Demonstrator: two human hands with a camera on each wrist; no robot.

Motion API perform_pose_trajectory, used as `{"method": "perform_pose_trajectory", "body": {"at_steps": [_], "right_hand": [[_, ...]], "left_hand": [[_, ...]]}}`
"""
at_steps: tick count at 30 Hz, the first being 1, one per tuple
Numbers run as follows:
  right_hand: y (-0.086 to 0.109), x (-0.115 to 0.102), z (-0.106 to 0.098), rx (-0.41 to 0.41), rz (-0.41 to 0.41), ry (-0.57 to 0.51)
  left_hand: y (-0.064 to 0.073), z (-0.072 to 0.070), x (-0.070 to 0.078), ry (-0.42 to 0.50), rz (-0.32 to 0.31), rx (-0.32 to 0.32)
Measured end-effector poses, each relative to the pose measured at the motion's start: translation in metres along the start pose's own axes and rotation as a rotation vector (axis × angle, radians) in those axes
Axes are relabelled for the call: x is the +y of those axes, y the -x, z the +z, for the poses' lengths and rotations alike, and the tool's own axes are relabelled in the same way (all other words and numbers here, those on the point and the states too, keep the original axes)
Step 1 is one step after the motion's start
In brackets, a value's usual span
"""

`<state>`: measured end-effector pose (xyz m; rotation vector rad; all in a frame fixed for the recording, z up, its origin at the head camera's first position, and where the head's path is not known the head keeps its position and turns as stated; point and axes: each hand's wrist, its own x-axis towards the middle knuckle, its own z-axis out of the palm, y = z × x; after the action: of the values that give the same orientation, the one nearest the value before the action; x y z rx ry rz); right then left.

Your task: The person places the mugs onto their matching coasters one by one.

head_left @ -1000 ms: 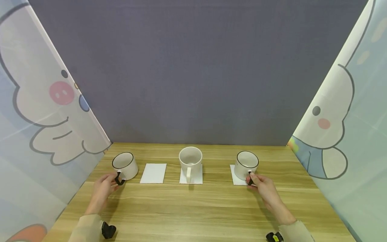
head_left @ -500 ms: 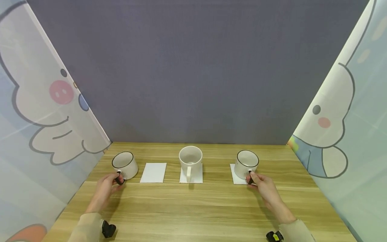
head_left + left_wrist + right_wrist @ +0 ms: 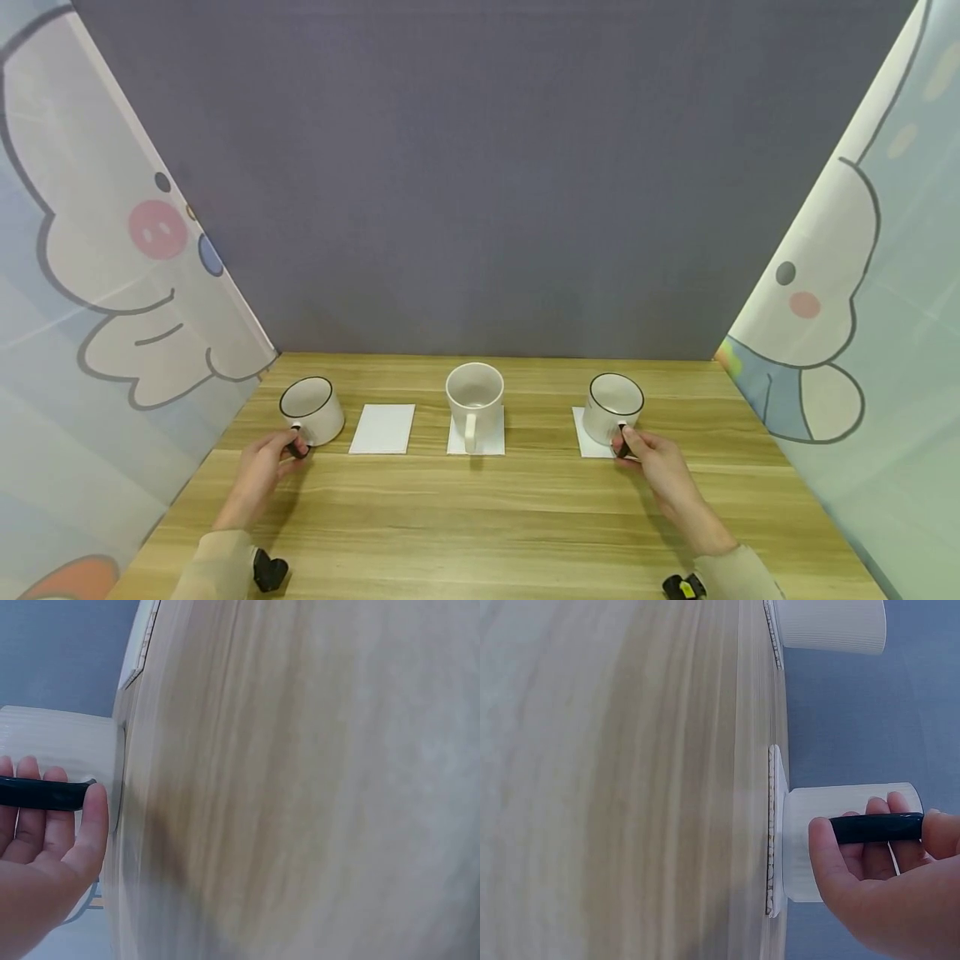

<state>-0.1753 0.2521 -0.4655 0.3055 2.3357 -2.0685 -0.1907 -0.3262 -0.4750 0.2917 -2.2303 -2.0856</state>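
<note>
At the left of the table a white mug (image 3: 318,419) with a black rim stands upright on the bare wood. My left hand (image 3: 258,467) holds its black handle (image 3: 45,793), the fingers curled through the loop in the left wrist view. On the right, a matching black-rimmed mug (image 3: 609,421) stands on a white square coaster (image 3: 587,442). Its black handle (image 3: 877,827) is gripped by my right hand (image 3: 663,471), thumb and fingers around it. Between the hands, a taller plain white mug (image 3: 475,400) sits on another coaster (image 3: 492,444), handle toward me.
A third white coaster (image 3: 382,429) lies between the left mug and the middle one, with nothing on it. The wooden table (image 3: 465,525) ends at a grey back panel (image 3: 487,183). Cartoon-printed panels (image 3: 787,292) flank both sides.
My left thumb and fingers have closed further onto the left mug's handle since a second ago. The mugs, the coasters and my right hand look the same apart from a slight view shift.
</note>
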Motion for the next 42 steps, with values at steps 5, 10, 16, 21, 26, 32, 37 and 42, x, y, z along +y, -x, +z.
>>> {"method": "perform_pose_trajectory", "body": {"at_steps": [5, 10, 16, 21, 26, 32, 37, 42], "right_hand": [[0.001, 0.001, 0.000, -0.002, 0.005, -0.002], [0.000, -0.001, -0.001, -0.008, 0.007, -0.005], [0.001, -0.005, -0.001, -0.035, 0.014, -0.019], [0.003, -0.007, -0.001, -0.033, 0.011, 0.013], [0.008, -0.013, -0.005, -0.011, 0.005, 0.142], [0.010, -0.024, -0.011, -0.011, 0.005, 0.261], [0.013, -0.030, -0.013, -0.002, -0.017, 0.313], [0.016, -0.038, -0.013, 0.017, -0.057, 0.365]], "left_hand": [[0.001, -0.001, 0.000, 0.003, -0.006, -0.006], [-0.001, -0.001, 0.001, -0.013, -0.012, -0.016], [-0.001, -0.002, 0.001, -0.007, -0.026, -0.008], [-0.001, -0.003, 0.000, -0.012, -0.025, -0.002], [-0.002, -0.001, 0.001, -0.010, -0.021, -0.012], [-0.001, 0.000, 0.004, -0.035, -0.011, -0.020], [0.000, 0.001, 0.005, -0.026, -0.013, -0.012], [0.001, 0.002, 0.004, -0.035, -0.016, -0.004]]}}
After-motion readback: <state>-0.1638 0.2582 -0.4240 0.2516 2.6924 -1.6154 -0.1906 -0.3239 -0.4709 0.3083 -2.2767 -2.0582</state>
